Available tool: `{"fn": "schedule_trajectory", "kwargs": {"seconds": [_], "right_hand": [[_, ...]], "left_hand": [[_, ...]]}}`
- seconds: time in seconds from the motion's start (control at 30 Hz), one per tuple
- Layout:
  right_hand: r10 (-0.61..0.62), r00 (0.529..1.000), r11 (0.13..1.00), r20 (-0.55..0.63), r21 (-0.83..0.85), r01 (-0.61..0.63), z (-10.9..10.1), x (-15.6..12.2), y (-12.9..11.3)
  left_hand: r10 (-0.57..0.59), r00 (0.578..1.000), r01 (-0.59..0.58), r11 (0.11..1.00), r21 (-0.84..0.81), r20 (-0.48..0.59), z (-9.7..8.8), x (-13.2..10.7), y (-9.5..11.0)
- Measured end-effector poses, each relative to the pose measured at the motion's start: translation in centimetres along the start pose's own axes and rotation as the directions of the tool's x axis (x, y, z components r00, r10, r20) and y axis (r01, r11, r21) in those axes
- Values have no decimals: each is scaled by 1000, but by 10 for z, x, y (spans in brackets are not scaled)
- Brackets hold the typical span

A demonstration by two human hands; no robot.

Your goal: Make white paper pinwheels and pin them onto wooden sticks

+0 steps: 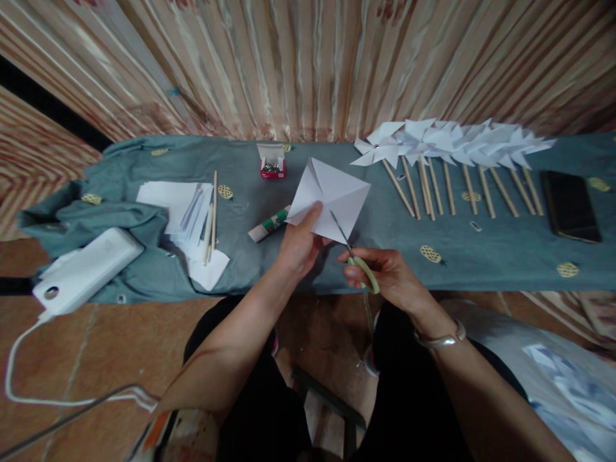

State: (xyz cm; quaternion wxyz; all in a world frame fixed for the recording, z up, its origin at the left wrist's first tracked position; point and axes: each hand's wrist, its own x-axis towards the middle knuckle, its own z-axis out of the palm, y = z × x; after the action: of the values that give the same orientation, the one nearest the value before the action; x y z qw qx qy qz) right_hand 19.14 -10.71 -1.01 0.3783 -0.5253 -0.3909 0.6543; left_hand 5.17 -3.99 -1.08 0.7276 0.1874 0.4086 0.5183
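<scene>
My left hand (pixel 302 245) pinches a square of white paper (pixel 339 186) near its lower left edge, thumb on top. Crease lines cross the sheet, and a slit shows near its top corner. In my right hand (pixel 385 273) is a pair of scissors (pixel 362 269) with pale yellow-green handles. Their blades lie at the paper's lower corner, pointing toward its middle. A glue stick (pixel 270 224) with a green label lies just left of the paper. Behind it stands an open red box (pixel 273 168) of small metal pieces.
Several white paper pinwheels (pixel 423 141) on wooden sticks lie in a row at the back right, beside a black phone (pixel 571 205). At left are paper sheets (pixel 168 196), loose sticks (pixel 213 212) and a white device (pixel 94 269) with a cable. A green cloth (pixel 308 276) covers the table.
</scene>
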Motion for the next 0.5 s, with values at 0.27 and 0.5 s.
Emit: {"fn": "schedule_trajectory", "kwargs": {"seconds": [0.27,0.5], "right_hand": [[-18,1000,999,9,-34,18,-2,0,3],[15,1000,1000,-13,3,-15,0,0,1]], "left_hand": [[14,999,-13,1000,-17,33,-2,1,-2],[22,998,-22,1000,-10,51,-2,0,-1]]}}
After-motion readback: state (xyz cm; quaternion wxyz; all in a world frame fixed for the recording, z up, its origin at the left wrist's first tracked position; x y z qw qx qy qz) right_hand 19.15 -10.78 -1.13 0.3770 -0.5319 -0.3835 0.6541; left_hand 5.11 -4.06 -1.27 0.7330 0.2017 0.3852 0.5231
